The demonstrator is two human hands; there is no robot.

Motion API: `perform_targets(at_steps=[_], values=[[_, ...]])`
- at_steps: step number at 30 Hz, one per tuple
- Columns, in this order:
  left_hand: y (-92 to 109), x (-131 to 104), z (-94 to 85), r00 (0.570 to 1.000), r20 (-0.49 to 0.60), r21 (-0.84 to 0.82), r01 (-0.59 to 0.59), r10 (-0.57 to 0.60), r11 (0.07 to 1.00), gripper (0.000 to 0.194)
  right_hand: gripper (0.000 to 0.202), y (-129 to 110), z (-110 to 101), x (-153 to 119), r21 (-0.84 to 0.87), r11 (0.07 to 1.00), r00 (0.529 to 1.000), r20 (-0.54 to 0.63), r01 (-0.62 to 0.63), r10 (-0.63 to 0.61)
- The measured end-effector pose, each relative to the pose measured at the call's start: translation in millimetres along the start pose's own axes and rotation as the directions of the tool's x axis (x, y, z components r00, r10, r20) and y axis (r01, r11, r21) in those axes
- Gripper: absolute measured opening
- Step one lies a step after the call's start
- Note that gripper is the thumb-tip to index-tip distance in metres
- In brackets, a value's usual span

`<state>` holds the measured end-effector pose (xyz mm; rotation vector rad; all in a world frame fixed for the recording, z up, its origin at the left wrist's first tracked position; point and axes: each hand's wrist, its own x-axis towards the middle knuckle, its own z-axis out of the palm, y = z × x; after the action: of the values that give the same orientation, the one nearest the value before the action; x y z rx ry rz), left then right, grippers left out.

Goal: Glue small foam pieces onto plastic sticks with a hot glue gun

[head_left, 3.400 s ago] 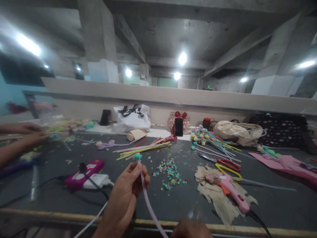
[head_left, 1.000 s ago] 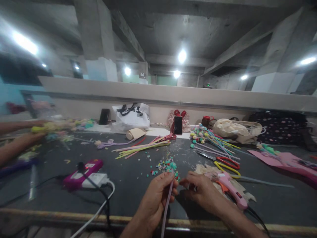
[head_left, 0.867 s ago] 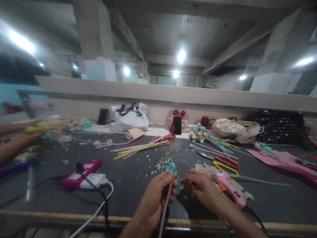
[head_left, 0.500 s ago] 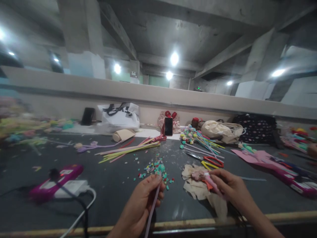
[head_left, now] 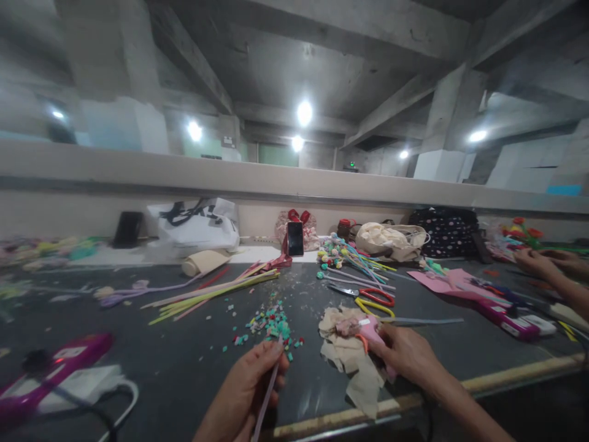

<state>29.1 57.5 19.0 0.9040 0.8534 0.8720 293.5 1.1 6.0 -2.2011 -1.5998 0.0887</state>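
Observation:
My left hand point(head_left: 251, 377) pinches a thin pale lilac stem point(head_left: 265, 405) between thumb and fingers, its upper end poking out just past the thumb tip. Small green, red and pale scraps point(head_left: 270, 320) lie on the dark table beyond that hand. My right hand point(head_left: 409, 353) is closed around a pink glue gun point(head_left: 373, 331) with an orange trigger. The gun's front end is over a crumpled, stained beige cloth or paper point(head_left: 338, 356). Behind it lie scissors point(head_left: 376, 296) with red and yellow handles.
Yellow and pink stems point(head_left: 216, 298) lie left of centre. A phone point(head_left: 295, 239) stands at the back, near a bunch of stems with coloured heads point(head_left: 340, 253). Purple power strips point(head_left: 69, 362) with cables flank the work area. A co-worker's hands point(head_left: 543, 264) are at far right.
The view has swung right, so things sit further left in the picture. A co-worker's hands have come into sight. Both my hands keep hold of the same things.

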Motion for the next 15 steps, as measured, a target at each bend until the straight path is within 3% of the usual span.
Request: perform_targets(at_steps=[6, 15], values=[[0.3, 4.2, -6.8, 0.999, 0.05, 0.015, 0.017, -0.017, 1.0, 0.022, 0.029, 7.6, -4.5, 6.8, 0.235, 0.972, 0.999, 0.031, -0.027, 0.02], [-1.1, 0.4, -1.6, 0.999, 0.038, -0.008, -0.008, 0.008, 1.0, 0.021, 0.034, -0.8, -0.3, 7.7, 0.55, 0.834, 0.999, 0.044, -0.04, 0.019]])
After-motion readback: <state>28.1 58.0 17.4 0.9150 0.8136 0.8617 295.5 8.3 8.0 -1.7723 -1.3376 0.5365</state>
